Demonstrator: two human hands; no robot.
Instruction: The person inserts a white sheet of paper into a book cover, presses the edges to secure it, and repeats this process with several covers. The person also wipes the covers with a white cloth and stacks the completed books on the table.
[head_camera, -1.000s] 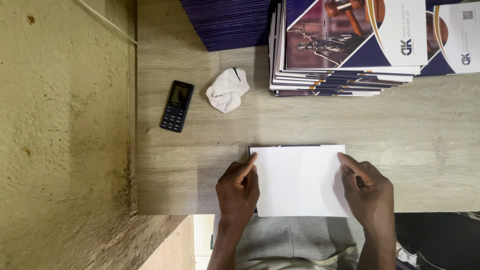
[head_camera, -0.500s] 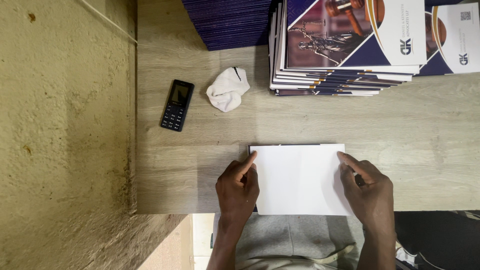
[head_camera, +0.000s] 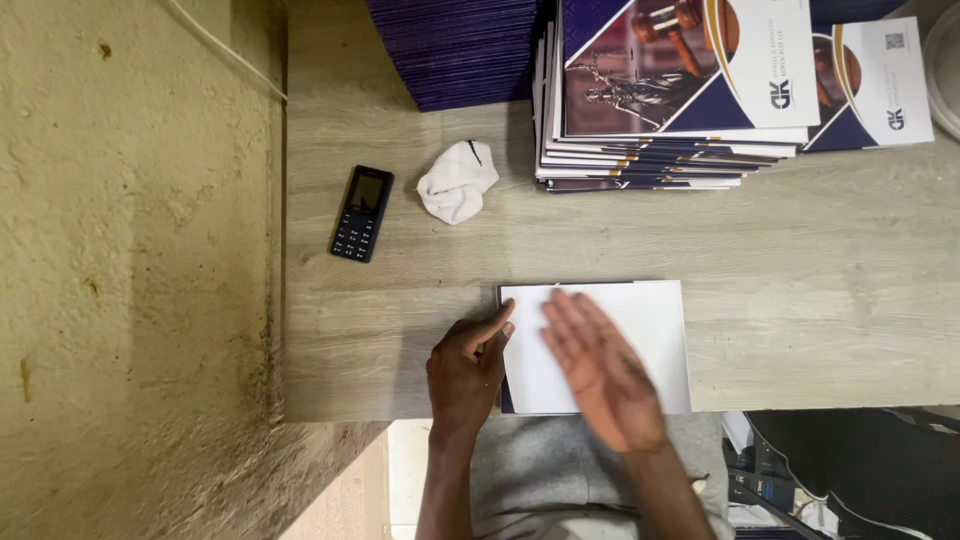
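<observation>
A white folded sheet (head_camera: 640, 330) with a dark edge lies flat at the near edge of the wooden table (head_camera: 820, 260). My left hand (head_camera: 467, 368) rests at the sheet's left edge, forefinger stretched onto its upper left corner. My right hand (head_camera: 603, 370) lies flat and open across the left half of the sheet, fingers spread and pointing up-left. Neither hand holds anything.
A black keypad phone (head_camera: 361, 213) and a crumpled white cloth (head_camera: 456, 181) lie at the table's left. A stack of printed folders (head_camera: 670, 90) stands at the back, more folders (head_camera: 870, 80) to its right, dark blue sheets (head_camera: 455, 50) behind. A rough wall (head_camera: 130, 270) borders the left.
My right hand has swept from the sheet's right edge leftwards across it to its left half. My left hand has stayed at the left edge.
</observation>
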